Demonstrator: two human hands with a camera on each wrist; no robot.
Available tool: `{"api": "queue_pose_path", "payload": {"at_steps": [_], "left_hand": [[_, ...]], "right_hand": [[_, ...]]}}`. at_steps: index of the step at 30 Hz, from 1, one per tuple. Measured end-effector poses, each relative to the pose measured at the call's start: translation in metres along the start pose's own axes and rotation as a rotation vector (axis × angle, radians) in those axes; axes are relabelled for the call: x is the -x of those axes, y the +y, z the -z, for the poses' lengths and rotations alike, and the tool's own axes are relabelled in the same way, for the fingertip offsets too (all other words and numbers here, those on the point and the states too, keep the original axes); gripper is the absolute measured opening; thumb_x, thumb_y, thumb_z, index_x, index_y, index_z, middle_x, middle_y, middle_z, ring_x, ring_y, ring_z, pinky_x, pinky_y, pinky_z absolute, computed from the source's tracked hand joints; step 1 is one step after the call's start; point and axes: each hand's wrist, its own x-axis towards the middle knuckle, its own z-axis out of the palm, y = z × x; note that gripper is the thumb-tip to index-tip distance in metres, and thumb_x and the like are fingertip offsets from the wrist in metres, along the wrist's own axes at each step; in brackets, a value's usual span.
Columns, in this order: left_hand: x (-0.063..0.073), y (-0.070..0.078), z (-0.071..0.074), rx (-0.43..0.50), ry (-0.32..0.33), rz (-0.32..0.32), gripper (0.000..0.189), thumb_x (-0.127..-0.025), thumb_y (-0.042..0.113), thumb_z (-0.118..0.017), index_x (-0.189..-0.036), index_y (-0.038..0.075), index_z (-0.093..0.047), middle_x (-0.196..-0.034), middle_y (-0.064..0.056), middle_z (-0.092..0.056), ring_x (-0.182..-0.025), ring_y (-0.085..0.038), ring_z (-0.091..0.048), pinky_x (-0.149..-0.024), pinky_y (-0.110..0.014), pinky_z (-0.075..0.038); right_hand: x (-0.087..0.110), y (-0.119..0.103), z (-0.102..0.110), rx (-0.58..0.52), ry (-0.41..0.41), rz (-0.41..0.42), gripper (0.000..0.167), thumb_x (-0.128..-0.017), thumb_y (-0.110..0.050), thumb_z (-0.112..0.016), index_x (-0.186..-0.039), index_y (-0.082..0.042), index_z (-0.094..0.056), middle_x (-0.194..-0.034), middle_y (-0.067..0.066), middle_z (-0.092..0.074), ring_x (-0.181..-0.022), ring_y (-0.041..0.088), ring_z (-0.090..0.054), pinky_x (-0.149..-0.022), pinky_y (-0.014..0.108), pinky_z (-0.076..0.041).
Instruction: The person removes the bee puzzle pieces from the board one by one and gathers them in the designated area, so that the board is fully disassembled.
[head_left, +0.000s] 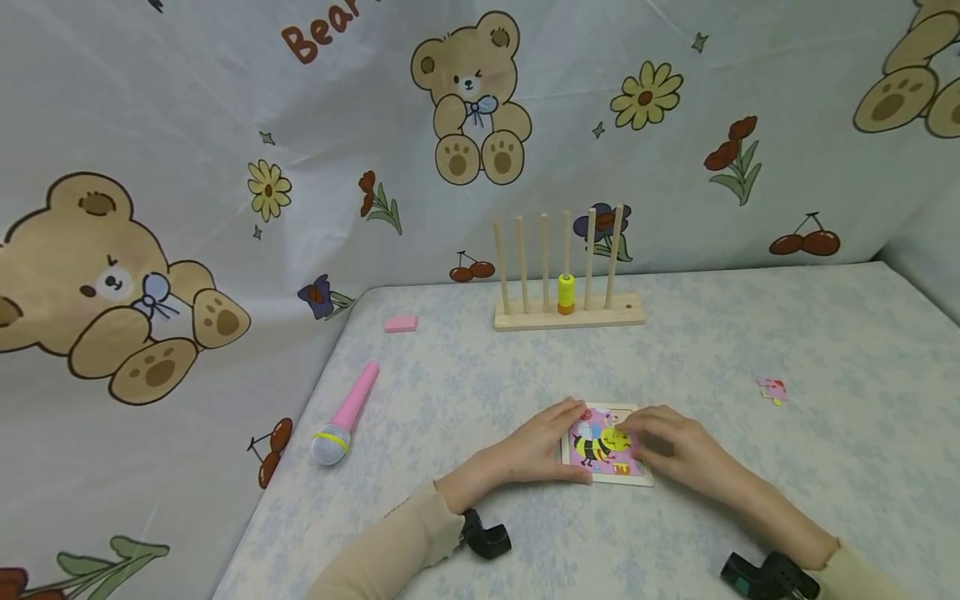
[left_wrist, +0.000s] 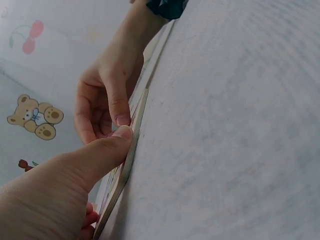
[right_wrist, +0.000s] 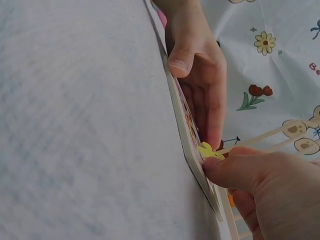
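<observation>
A bee jigsaw puzzle in a pale wooden frame lies flat on the table in the head view. My left hand grips its left side, thumb at the near edge and fingers toward the far edge. From the right, my right hand reaches over the board and pinches a yellow puzzle piece at the bee's head. The right wrist view shows this piece tilted up at the puzzle's surface. How far it sits in the picture is hidden by the fingers. A loose pink puzzle piece lies to the right.
A wooden peg stand with yellow and orange rings on one peg stands at the back. A pink toy microphone and a pink block lie at the left. Behind the table hangs a bear-print cloth.
</observation>
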Motion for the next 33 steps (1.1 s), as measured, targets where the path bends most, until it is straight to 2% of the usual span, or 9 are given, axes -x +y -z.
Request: {"api": "queue_pose_path", "payload": {"at_steps": [7,11,14,17,21,24,27,30,33], "left_hand": [[-0.001,0.000,-0.001,0.005,0.005,-0.014,0.097,-0.082,0.055,-0.066,-0.150,0.005,-0.020,-0.155,-0.007,-0.017,-0.141,-0.012,-0.008,-0.111,-0.028,-0.014],[-0.002,0.000,-0.001,-0.002,0.012,-0.019,0.096,-0.082,0.056,-0.066,-0.150,0.006,-0.020,-0.155,-0.006,-0.017,-0.141,-0.012,-0.007,-0.111,-0.028,-0.014],[-0.004,0.000,0.000,-0.007,0.013,-0.021,0.097,-0.081,0.056,-0.066,-0.151,0.006,-0.020,-0.155,-0.006,-0.017,-0.141,-0.012,-0.007,-0.111,-0.027,-0.014],[-0.005,0.000,0.001,-0.015,0.016,-0.024,0.097,-0.081,0.056,-0.065,-0.150,0.006,-0.020,-0.155,-0.006,-0.017,-0.141,-0.012,-0.007,-0.111,-0.027,-0.014],[-0.005,0.000,0.001,-0.020,0.014,-0.027,0.097,-0.081,0.056,-0.066,-0.150,0.005,-0.021,-0.155,-0.006,-0.017,-0.141,-0.013,-0.008,-0.111,-0.026,-0.013],[-0.005,-0.001,0.001,-0.019,0.009,-0.020,0.097,-0.081,0.057,-0.065,-0.150,0.005,-0.020,-0.155,-0.005,-0.017,-0.141,-0.013,-0.007,-0.111,-0.026,-0.013],[-0.003,-0.001,0.001,-0.023,0.006,-0.010,0.097,-0.081,0.057,-0.065,-0.150,0.005,-0.020,-0.155,-0.005,-0.017,-0.141,-0.012,-0.007,-0.111,-0.026,-0.013],[-0.002,0.000,0.001,-0.020,0.005,-0.008,0.097,-0.081,0.056,-0.066,-0.150,0.005,-0.021,-0.155,-0.005,-0.018,-0.141,-0.012,-0.007,-0.111,-0.026,-0.013],[0.000,0.000,0.001,-0.018,0.006,-0.013,0.097,-0.081,0.055,-0.067,-0.150,0.004,-0.021,-0.155,-0.006,-0.019,-0.142,-0.013,-0.008,-0.111,-0.027,-0.014]], "right_hand": [[0.000,0.001,0.002,0.043,0.021,0.100,0.045,-0.067,0.003,-0.080,-0.109,-0.006,-0.069,-0.105,0.001,-0.064,-0.097,0.018,-0.058,-0.092,0.009,-0.035],[-0.002,0.002,0.004,0.045,0.051,0.155,0.027,-0.084,-0.016,-0.074,-0.107,-0.003,-0.070,-0.105,0.004,-0.065,-0.095,0.020,-0.058,-0.092,0.010,-0.036],[-0.003,0.002,0.007,0.044,0.051,0.158,0.027,-0.090,-0.023,-0.067,-0.106,-0.002,-0.070,-0.106,0.005,-0.064,-0.096,0.020,-0.058,-0.092,0.011,-0.037],[-0.005,-0.001,0.010,0.034,0.048,0.110,0.026,-0.081,-0.011,-0.074,-0.106,-0.004,-0.070,-0.105,0.005,-0.065,-0.097,0.019,-0.060,-0.091,0.011,-0.038],[-0.009,-0.012,0.021,-0.004,0.060,-0.002,0.041,-0.068,0.004,-0.079,-0.107,-0.008,-0.070,-0.104,0.003,-0.066,-0.095,0.015,-0.062,-0.087,0.009,-0.040],[-0.013,-0.018,0.037,-0.011,0.060,-0.069,0.043,-0.069,0.005,-0.079,-0.109,-0.009,-0.070,-0.106,0.000,-0.066,-0.096,0.011,-0.061,-0.086,0.008,-0.039],[-0.012,-0.018,0.058,0.028,0.051,-0.130,0.043,-0.072,0.003,-0.079,-0.111,-0.011,-0.070,-0.108,-0.003,-0.066,-0.100,0.004,-0.058,-0.087,0.007,-0.037],[-0.001,-0.010,0.081,0.052,0.046,-0.203,0.042,-0.074,0.003,-0.077,-0.113,-0.011,-0.069,-0.111,-0.004,-0.065,-0.101,-0.004,-0.055,-0.086,0.005,-0.035],[0.017,0.002,0.104,0.000,0.046,-0.298,0.040,-0.077,0.006,-0.073,-0.115,-0.009,-0.068,-0.113,0.001,-0.064,-0.100,-0.006,-0.056,-0.085,0.004,-0.036]]}}
